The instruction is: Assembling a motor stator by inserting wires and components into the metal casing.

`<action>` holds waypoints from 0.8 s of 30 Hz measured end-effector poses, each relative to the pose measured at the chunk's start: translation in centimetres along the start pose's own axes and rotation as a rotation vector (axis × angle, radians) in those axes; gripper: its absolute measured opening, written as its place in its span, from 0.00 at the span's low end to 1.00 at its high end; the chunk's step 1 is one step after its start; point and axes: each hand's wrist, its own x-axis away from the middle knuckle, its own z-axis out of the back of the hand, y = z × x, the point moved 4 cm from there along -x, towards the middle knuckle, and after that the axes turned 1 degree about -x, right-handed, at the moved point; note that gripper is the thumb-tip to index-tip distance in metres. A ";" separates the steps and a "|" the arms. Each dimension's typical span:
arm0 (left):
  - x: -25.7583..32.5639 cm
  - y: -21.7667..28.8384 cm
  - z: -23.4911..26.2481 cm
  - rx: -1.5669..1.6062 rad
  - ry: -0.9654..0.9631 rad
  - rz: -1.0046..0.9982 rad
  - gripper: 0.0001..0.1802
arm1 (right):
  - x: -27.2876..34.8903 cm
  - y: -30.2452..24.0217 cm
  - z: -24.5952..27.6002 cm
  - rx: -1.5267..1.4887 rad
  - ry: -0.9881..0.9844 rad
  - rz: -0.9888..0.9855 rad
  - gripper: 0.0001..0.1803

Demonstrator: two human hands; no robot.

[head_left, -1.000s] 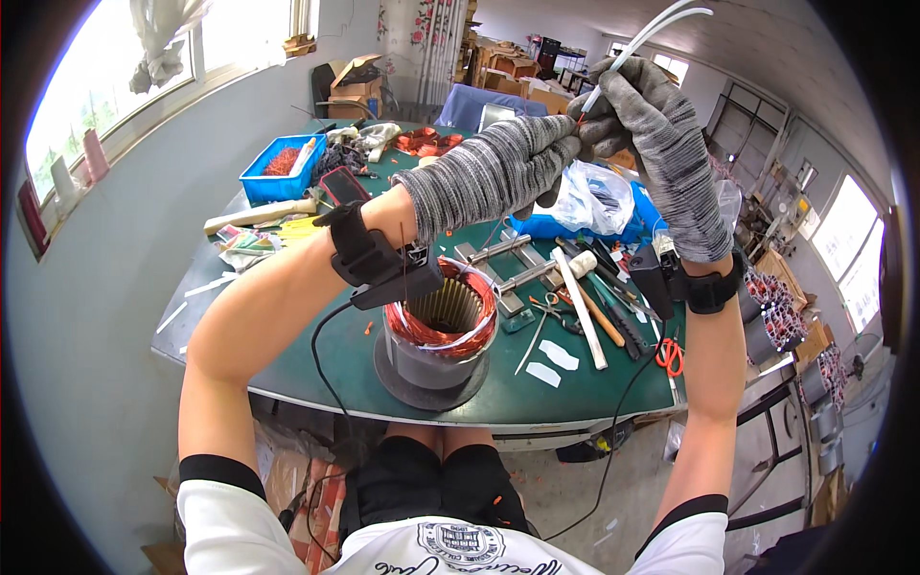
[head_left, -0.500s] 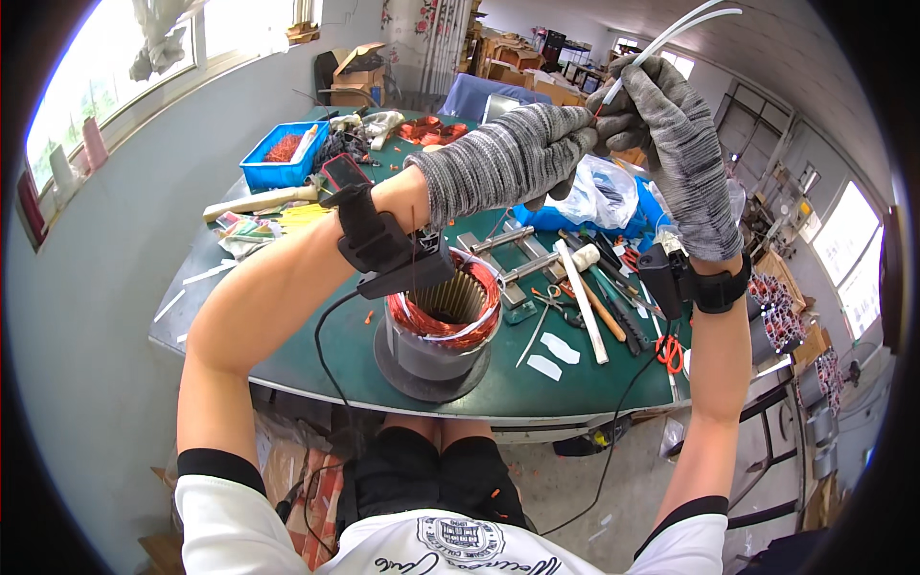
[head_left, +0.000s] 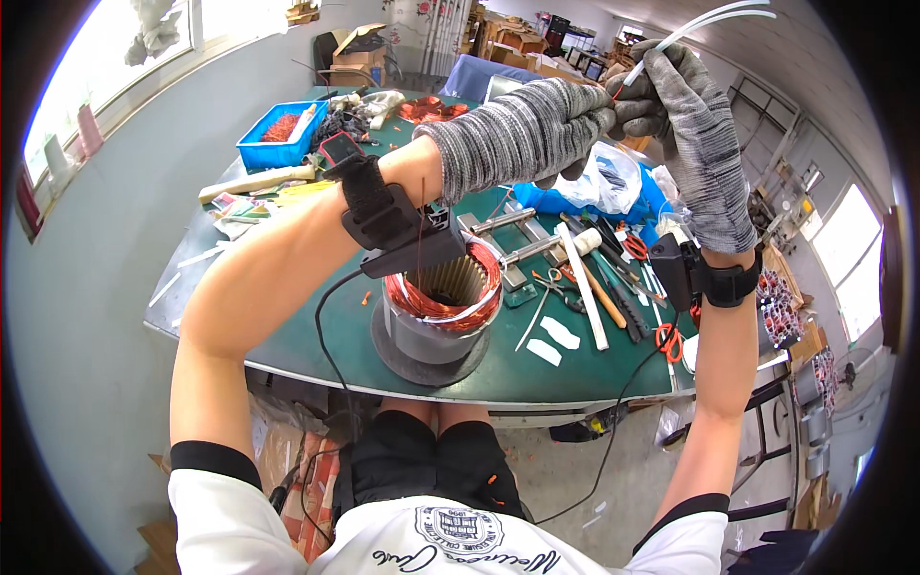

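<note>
Both my hands wear grey knitted gloves and are raised together above the far side of the table. My right hand point(head_left: 695, 134) is closed on two thin white tubes point(head_left: 704, 24), whose free ends curve up to the right. A thin red wire point(head_left: 617, 93) shows at the tubes' lower end, between the hands. My left hand point(head_left: 537, 129) has its fingers pressed together, their tips at this wire; the exact grip is partly hidden. Below my left wrist a motor stator point(head_left: 436, 321) with copper windings stands upright on a round dark base point(head_left: 388, 355).
On the green table point(head_left: 316, 335) lie a white-headed mallet point(head_left: 582, 287), pliers, red-handled scissors point(head_left: 669, 342) and white paper pieces point(head_left: 560, 333). A metal frame point(head_left: 517, 240) sits behind the stator. Blue trays point(head_left: 264, 153) stand farther back. Black cables point(head_left: 331, 350) hang from my wrist devices.
Both hands have shifted slightly to the right in the view, with the white tubes moving along. The hands stay together and their hold looks the same.
</note>
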 end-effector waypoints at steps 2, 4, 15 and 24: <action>0.3 1.1 0.4 -0.091 0.054 -0.234 0.14 | 0.0 -0.1 -0.3 -0.009 -0.018 -0.004 0.14; 0.0 0.3 0.4 -0.016 -0.030 -0.021 0.14 | -0.1 -0.1 -0.2 -0.014 -0.026 -0.011 0.15; 1.0 0.4 -0.7 0.144 -0.050 0.218 0.14 | 0.9 -1.5 1.3 0.075 0.017 -0.023 0.13; 3.9 -0.2 -0.6 0.163 -0.232 0.133 0.16 | 1.7 2.9 1.4 0.198 -0.106 -0.143 0.14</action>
